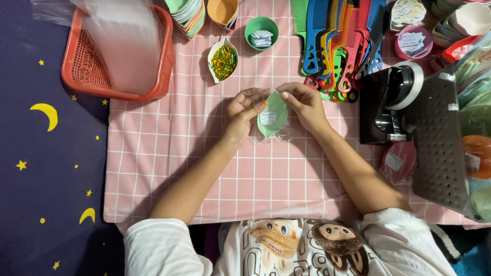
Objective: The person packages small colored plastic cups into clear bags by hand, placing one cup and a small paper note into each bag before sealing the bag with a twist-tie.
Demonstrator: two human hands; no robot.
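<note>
Head view, hidden parts: the clear bag (271,134) around the green leaf-shaped dish (273,113) is hard to see; only its shiny edges show below the dish. The small white label on the dish is too small to make out.
Cut off: the combs (337,41) and the stack of dishes (188,14) run out of the top edge.
Left hand (244,113): fingers closed on the left edge of the dish, thumb on its front.
Right hand (306,105): fingers pinch the upper right tip of the dish.
Dish position: between both hands, above the pink checked table (169,153), near its middle.
Around: red basket (87,71) with clear bags far left; white dish of green and gold twist ties (223,61) just behind the left hand; black tape dispenser (391,105) to the right.
</note>
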